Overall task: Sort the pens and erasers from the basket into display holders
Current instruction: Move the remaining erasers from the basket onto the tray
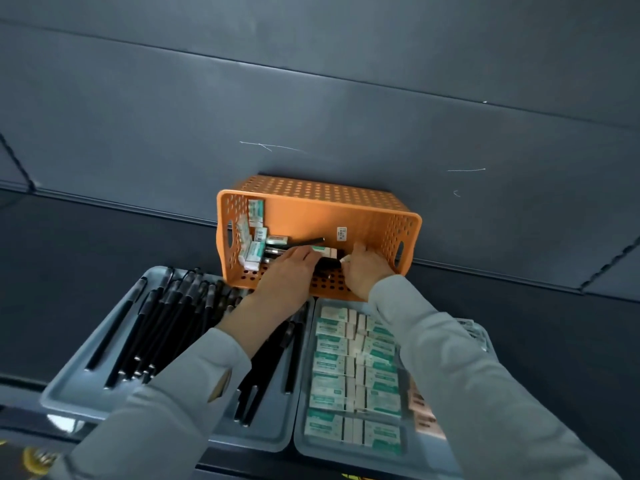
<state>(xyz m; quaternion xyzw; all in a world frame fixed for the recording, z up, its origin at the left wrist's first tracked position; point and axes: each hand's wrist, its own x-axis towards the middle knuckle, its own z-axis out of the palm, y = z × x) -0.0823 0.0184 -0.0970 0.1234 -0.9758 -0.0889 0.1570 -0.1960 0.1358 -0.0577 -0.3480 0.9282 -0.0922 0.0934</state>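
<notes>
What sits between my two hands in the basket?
Head view: a green-and-white eraser and dark pens lie between the left hand and right hand.

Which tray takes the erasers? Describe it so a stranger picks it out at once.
Find the orange basket tipped on its side against the dark wall. Two grey trays lie in front of it, nearer the camera; the eraser tray is the right-hand one. It is packed with rows of green-and-white erasers, whereas the pen tray beside it holds black pens.

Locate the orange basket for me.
Head view, centre: the orange basket sits tipped at the dark wall, just behind the pen tray and the eraser tray.
</notes>
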